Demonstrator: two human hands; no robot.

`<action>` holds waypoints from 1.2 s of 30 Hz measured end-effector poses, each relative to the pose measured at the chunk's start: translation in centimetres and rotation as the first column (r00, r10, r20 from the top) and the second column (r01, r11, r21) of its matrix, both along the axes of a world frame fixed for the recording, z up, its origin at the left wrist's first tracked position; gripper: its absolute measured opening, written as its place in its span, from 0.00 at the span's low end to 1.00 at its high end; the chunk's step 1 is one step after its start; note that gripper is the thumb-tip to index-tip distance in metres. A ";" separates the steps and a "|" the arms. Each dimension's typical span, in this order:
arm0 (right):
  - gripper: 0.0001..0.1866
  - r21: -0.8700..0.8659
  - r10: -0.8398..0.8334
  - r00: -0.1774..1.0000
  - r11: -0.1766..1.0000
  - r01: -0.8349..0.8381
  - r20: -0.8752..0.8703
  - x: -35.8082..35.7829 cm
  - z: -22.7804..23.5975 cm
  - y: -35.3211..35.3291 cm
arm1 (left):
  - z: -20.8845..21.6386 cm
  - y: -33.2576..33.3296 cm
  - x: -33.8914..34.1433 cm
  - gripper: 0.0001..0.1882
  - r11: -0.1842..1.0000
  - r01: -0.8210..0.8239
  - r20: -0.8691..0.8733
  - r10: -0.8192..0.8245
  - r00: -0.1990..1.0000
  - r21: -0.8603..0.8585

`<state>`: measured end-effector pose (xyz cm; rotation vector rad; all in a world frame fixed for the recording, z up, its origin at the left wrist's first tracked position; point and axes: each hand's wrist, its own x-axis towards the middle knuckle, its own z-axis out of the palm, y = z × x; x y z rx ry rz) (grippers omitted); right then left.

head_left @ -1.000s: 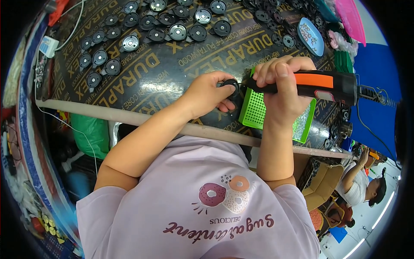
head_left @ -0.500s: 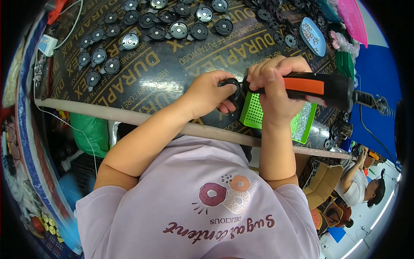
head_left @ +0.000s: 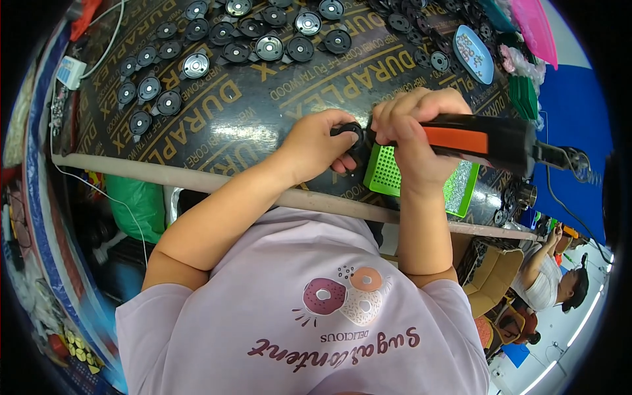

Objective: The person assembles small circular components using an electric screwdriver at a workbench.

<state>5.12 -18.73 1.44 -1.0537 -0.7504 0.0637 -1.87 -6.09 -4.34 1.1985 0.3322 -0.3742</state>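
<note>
A white box [head_left: 70, 72] with a pale cable sits far to the left of a green tray [head_left: 388, 169], on a dark, printed tabletop [head_left: 243, 131]. A green bag [head_left: 137, 207] hangs below the table edge, also well to the tray's left. Beyond the tray and leftward, black discs [head_left: 269, 47] with metal centres lie in loose rows.

Just left of the tray, a worker's left hand [head_left: 321, 141] pinches a black round part [head_left: 349, 136] between thumb and fingers, holding it up beside the tray's near-left side. The tray has a grid of small holes at its left and a heap of tiny silvery pieces [head_left: 459, 191] at its right.

Over the tray, partly hiding it, the right hand [head_left: 418, 135] is curled firmly around a black-and-orange power tool [head_left: 461, 139], its tip aimed left at the part; whether the two touch cannot be told. The tool's body reaches rightward past the tray.

Beyond the tray to the right rests a blue dish [head_left: 473, 56] of small pieces. An open cardboard box [head_left: 490, 280] stands lower than the tray, to its right. Farther right of the tray are a pink basket [head_left: 534, 29], a second person [head_left: 546, 280] in a dark cap and a coiled cord [head_left: 586, 168] trailing from the tool.
</note>
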 end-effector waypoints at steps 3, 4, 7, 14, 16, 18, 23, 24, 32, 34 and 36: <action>0.12 0.157 0.078 0.994 0.984 -0.089 0.073 0.6 2.2 -1.2 | 0.1 0.1 -0.1 0.13 0.998 0.062 -0.032 -0.061 0.998 0.027; 0.11 0.182 0.018 0.993 0.982 -0.039 0.113 1.4 2.5 -1.7 | 0.2 0.2 -0.1 0.13 0.998 0.066 -0.028 -0.065 0.997 0.025; 0.10 -0.050 -0.339 0.941 0.939 0.340 0.016 3.0 2.0 -3.1 | 0.6 0.5 -0.3 0.14 0.997 0.026 -0.018 -0.028 0.999 -0.072; 0.09 -0.072 -0.397 0.918 0.916 0.394 -0.023 4.1 -0.5 -4.1 | 0.4 0.9 -0.5 0.14 0.980 -0.010 0.046 0.019 0.999 -0.199; 0.10 -0.054 -0.398 0.917 0.917 0.395 -0.042 4.2 -0.3 -4.1 | 0.2 0.8 -0.5 0.14 0.980 -0.010 0.068 0.024 0.997 -0.199; 0.10 -0.034 -0.423 0.906 0.906 0.423 -0.002 4.4 -0.3 -4.3 | 0.2 0.8 -0.4 0.13 0.981 -0.021 0.035 0.028 0.999 -0.195; 0.11 -0.051 -0.431 0.902 0.902 0.429 -0.036 4.4 -0.5 -4.3 | 0.0 0.9 -0.2 0.12 0.980 -0.015 0.002 0.016 1.000 -0.200; 0.11 -0.057 -0.428 0.903 0.903 0.425 -0.040 4.4 -0.6 -4.3 | -0.1 0.9 -0.2 0.12 0.981 -0.010 0.002 0.011 1.000 -0.194; 0.11 -0.060 -0.433 0.900 0.901 0.431 -0.043 4.5 -0.9 -4.2 | -0.2 0.8 -0.2 0.11 0.986 -0.019 -0.002 0.019 1.000 -0.167; 0.10 -0.057 -0.425 0.905 0.905 0.422 -0.038 4.6 -0.9 -4.2 | -0.1 0.7 -0.2 0.12 0.988 -0.015 0.003 0.016 1.000 -0.153; 0.10 -0.070 -0.427 0.903 0.903 0.424 -0.042 4.5 -0.9 -4.1 | -0.2 0.6 -0.2 0.16 0.990 0.012 0.023 -0.009 1.000 -0.137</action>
